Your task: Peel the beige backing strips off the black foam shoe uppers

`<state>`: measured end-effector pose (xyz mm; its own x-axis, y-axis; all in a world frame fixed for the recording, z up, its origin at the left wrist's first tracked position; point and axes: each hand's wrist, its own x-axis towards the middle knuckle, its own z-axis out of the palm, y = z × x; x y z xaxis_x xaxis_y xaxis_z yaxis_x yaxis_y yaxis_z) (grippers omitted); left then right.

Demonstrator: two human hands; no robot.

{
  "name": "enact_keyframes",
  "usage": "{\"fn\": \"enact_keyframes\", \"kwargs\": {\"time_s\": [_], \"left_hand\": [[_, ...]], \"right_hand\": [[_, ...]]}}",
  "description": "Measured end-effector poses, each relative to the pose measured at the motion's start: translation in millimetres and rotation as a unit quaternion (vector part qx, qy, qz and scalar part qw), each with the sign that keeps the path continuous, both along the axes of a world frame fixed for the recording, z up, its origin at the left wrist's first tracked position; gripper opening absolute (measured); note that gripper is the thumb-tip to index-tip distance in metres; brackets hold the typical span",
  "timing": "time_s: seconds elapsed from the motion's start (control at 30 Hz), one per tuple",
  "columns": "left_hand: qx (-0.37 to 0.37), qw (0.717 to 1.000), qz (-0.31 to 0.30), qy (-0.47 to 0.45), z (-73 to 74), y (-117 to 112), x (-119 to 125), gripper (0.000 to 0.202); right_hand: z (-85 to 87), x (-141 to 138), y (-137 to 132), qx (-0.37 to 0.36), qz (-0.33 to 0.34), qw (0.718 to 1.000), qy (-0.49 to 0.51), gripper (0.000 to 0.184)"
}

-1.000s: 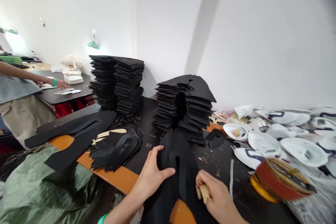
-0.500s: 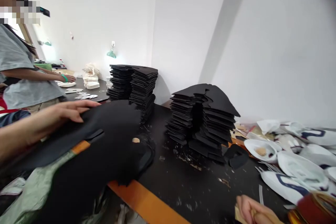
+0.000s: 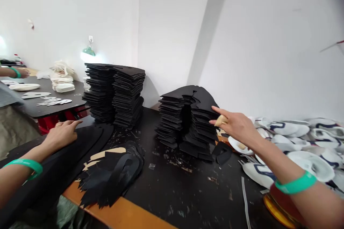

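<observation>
A big white wall (image 3: 255, 43) stands behind a black table (image 3: 163, 189), which has an orange front edge (image 3: 126, 213). Between the piles, the middle of the table shows, with little scraps on it, and that gives some room for moving. A tall black stack (image 3: 130, 96) sits at the back left, and a shorter black stack (image 3: 202, 98) sits near the middle, with a gap between them. At the left, big flat black sheets (image 3: 91, 137) hang over the front edge. White shoes (image 3: 258, 171) are heaped on the right, close to the right arm. A pile of small black pieces (image 3: 107, 179) lies by the front edge. The left hand (image 3: 61, 135) lies on the sheets, its fingers loose and stretched out. The right hand (image 3: 238, 125) is at the shorter stack's right side, pointer finger out straight; I cannot tell if it presses. Its other fingers pinch a small tan piece (image 3: 221, 120).
</observation>
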<state>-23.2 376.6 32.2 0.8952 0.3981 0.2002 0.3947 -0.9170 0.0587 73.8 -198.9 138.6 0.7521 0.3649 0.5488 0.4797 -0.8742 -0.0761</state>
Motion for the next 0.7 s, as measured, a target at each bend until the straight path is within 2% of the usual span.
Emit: {"fn": "enact_keyframes", "kwargs": {"time_s": [0.07, 0.17, 0.23, 0.3, 0.37, 0.47, 0.57, 0.63, 0.7], "left_hand": [[-0.015, 0.997, -0.068, -0.014, 4.8, -12, 7, 0.054], [-0.091, 0.980, -0.179, -0.007, 16.5, -48, 7, 0.045], [-0.138, 0.962, -0.236, 0.001, 19.8, -77, 0, 0.040], [-0.155, 0.947, -0.283, -0.001, 16.9, -107, -10, 0.041], [-0.162, 0.939, -0.303, 0.010, 9.0, -132, -21, 0.046], [-0.149, 0.944, -0.293, 0.015, -5.8, -157, -35, 0.048], [-0.142, 0.951, -0.274, -0.008, -16.3, -166, -40, 0.040], [-0.152, 0.951, -0.271, -0.011, -19.8, -166, -39, 0.035], [-0.155, 0.950, -0.272, -0.012, -21.7, -165, -38, 0.031]], "right_hand": [[3.4, 12, 6, 0.010, 0.020, 0.999, 0.037, 0.039], [6.4, 19, 15, 0.058, 0.015, 0.997, 0.039, 0.024], [9.6, 17, 20, 0.068, 0.009, 0.997, 0.033, 0.023], [13.8, 11, 24, 0.059, 0.008, 0.998, 0.015, 0.026], [17.4, -3, 25, 0.051, 0.011, 0.998, -0.017, 0.027], [15.4, -42, 21, 0.052, 0.045, 0.995, -0.069, 0.022], [-5.3, -95, 6, 0.054, 0.107, 0.988, -0.101, 0.021], [-32.5, -131, -8, 0.054, 0.143, 0.984, -0.095, 0.018], [-68.9, -163, -21, 0.042, 0.165, 0.984, -0.054, 0.015]]}}
